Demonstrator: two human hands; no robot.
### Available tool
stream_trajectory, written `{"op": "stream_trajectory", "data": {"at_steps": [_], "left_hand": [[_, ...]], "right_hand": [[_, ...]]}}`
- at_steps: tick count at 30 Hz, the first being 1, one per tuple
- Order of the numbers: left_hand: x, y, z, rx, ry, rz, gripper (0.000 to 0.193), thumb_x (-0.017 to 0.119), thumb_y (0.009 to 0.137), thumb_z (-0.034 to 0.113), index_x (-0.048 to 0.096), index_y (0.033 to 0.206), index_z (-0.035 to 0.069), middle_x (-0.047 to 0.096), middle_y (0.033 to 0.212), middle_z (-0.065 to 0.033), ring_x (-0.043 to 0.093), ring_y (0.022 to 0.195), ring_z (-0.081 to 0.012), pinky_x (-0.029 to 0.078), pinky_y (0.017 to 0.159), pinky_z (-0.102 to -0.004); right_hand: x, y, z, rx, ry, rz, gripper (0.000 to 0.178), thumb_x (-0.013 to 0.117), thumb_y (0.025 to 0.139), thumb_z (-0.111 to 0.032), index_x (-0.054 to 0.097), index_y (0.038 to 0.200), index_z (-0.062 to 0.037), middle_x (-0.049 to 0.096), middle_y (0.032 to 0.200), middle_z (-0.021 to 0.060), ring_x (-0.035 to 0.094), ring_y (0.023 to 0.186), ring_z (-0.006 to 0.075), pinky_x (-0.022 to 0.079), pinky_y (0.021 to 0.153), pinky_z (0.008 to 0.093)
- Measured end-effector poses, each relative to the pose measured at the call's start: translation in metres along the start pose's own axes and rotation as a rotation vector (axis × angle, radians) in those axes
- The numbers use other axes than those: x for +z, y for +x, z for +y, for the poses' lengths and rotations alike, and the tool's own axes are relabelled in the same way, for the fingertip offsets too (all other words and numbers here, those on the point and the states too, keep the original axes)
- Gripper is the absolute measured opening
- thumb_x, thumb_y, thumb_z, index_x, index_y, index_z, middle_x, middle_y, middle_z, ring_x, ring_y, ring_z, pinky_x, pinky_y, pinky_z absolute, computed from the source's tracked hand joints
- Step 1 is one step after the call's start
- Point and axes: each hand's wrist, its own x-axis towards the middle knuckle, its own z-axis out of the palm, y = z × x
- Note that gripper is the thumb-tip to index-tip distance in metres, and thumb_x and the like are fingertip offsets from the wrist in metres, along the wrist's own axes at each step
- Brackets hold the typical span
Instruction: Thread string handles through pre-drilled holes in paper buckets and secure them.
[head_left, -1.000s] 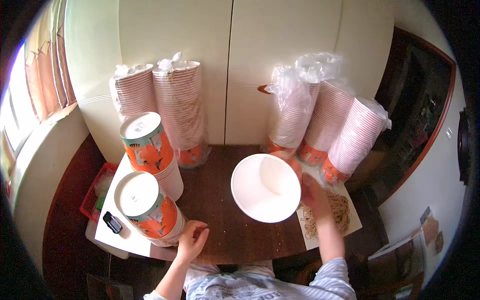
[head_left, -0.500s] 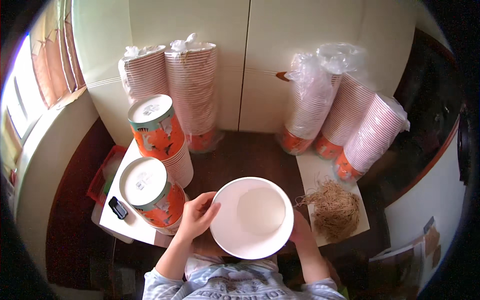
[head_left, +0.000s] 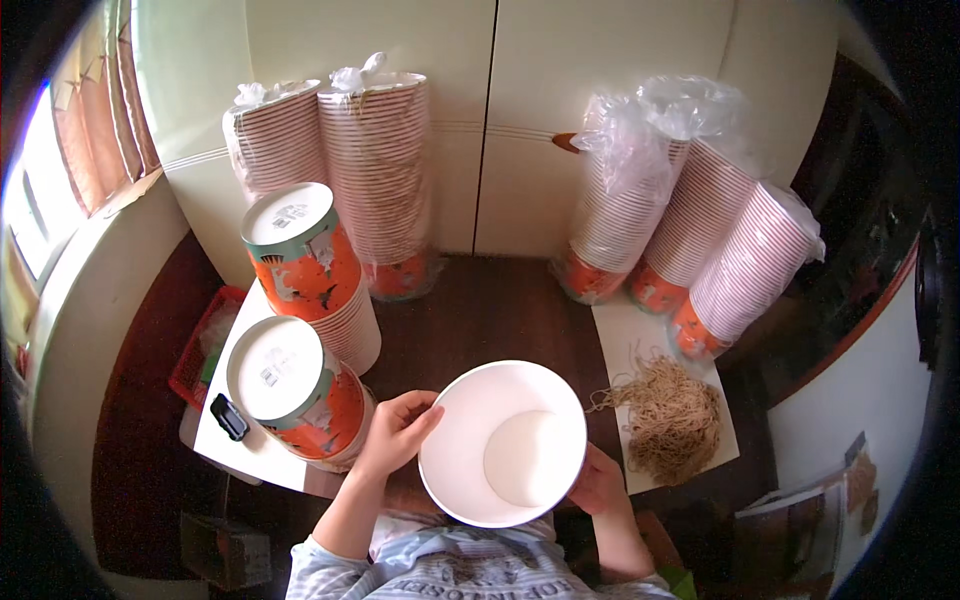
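A large white-lined paper bucket [head_left: 462, 450] is held up in front of my body, its round mouth facing me so the white inside and bottom show. My left hand [head_left: 397, 435] grips its left side, with the thumb near the rim and the fingers behind the wall. On the lower right, my right hand [head_left: 598, 482] holds the outer wall, and its fingertips are partly hidden by the bucket. Left of my left hand, an upside-down stack of orange and green printed buckets [head_left: 325, 425] stands on a white board. Behind it rises another upturned stack [head_left: 318, 265].
Tall plastic-wrapped bucket stacks stand at the back left [head_left: 378, 180] and back right [head_left: 690, 220]. A bundle of tan string [head_left: 672, 420] lies on a white board at right. A small black object [head_left: 230, 418] and a red basket [head_left: 195, 360] are at left.
The bucket has tilted in my hands, so its inner bottom now appears lower and further right. More of my right hand shows beside it. The whole view has shifted slightly.
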Motion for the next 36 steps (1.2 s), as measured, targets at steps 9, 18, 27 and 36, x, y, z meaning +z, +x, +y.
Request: {"op": "stream_trajectory", "data": {"at_steps": [9,18,27,36], "left_hand": [[0.005,0.014,0.017,0.377,0.415,-0.106,0.033,0.061,0.076,0.015,0.054,0.104,-0.001,0.059,0.098,-0.0154,0.059,0.088,-0.0221,0.049,0.067,-0.029],[0.018,0.022,0.031,0.503,0.674,-0.23,0.019,0.059,0.077,0.022,0.057,0.082,0.004,0.059,0.071,-0.0109,0.059,0.063,-0.0277,0.048,0.054,-0.0351],[0.017,0.018,0.028,0.46,0.695,-0.248,0.018,0.061,0.076,0.021,0.059,0.081,0.003,0.06,0.07,-0.0114,0.061,0.059,-0.0253,0.049,0.052,-0.0328],[0.03,0.019,0.008,0.36,0.517,-0.323,0.021,0.063,0.073,0.022,0.058,0.078,0.002,0.06,0.067,-0.0141,0.061,0.062,-0.0271,0.048,0.052,-0.0323]], "right_hand": [[-0.011,0.003,0.008,0.088,-0.042,-0.143,0.035,0.038,0.087,-0.028,0.052,0.1,0.0016,0.057,0.098,0.0162,0.058,0.086,0.0248,0.048,0.074,0.0379],[-0.004,0.001,0.022,0.192,-0.091,-0.055,0.033,0.038,0.088,-0.028,0.052,0.096,0.0014,0.059,0.088,0.0131,0.059,0.077,0.0213,0.05,0.063,0.0327],[0.003,0.005,0.03,0.022,-0.42,-0.069,0.026,0.042,0.088,-0.021,0.05,0.103,-0.0018,0.056,0.097,0.0099,0.056,0.086,0.017,0.047,0.071,0.0279],[0.071,0.041,0.003,-0.134,-0.968,-0.269,0.02,0.045,0.088,-0.012,0.051,0.104,-0.0031,0.055,0.097,0.0035,0.052,0.09,0.0108,0.041,0.08,0.0243]]}}
